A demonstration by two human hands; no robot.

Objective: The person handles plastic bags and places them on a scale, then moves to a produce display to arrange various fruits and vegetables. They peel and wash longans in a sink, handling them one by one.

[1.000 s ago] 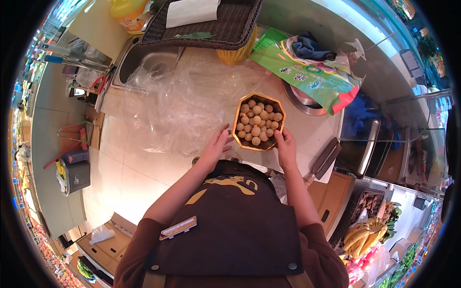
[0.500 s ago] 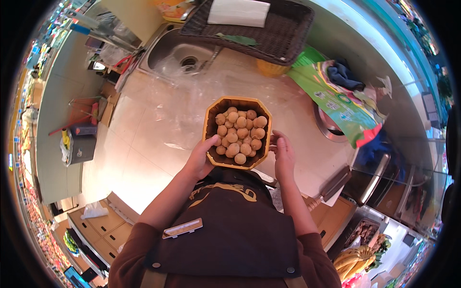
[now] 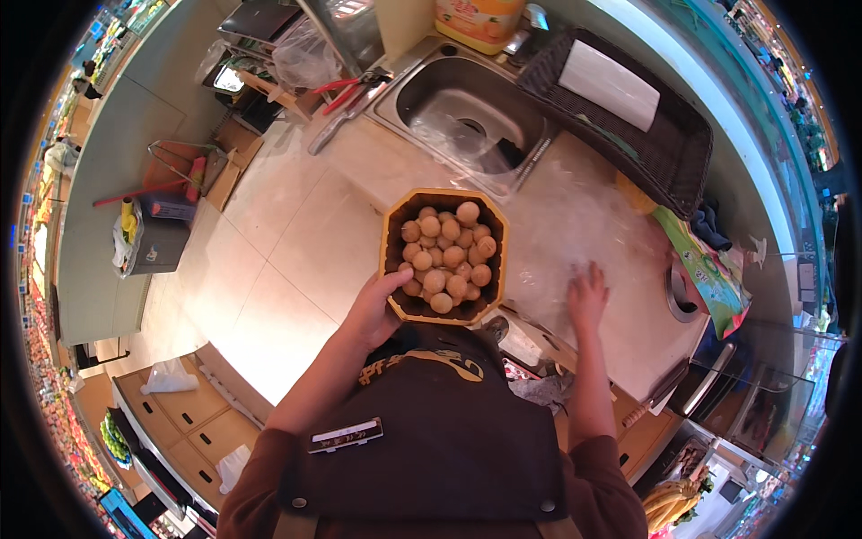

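Note:
My left hand (image 3: 373, 307) grips the near left side of an octagonal box (image 3: 504, 256), dark inside with a gold rim, its thumb over the edge. Many round tan fruits, which look like longans (image 3: 436, 280), fill the box in front of my apron. Off to the right, my right hand (image 3: 588, 296) is away from the box with its fingers spread. It reaches low over the pale counter (image 3: 628, 334), at the near side of crumpled clear plastic film (image 3: 561, 238); whether it touches either cannot be made out.
Beyond the box is a steel sink (image 3: 422, 90) with clear plastic inside. A dark woven tray (image 3: 687, 144) stands at the back right, near a green printed bag (image 3: 705, 269). Red-handled cutters (image 3: 337, 94) lie left of the sink. A grey bin (image 3: 162, 234) stands far left.
My right hand has let go of the box's right side and moved right over the counter. My left hand alone keeps the box. The view has turned, showing more of the sink.

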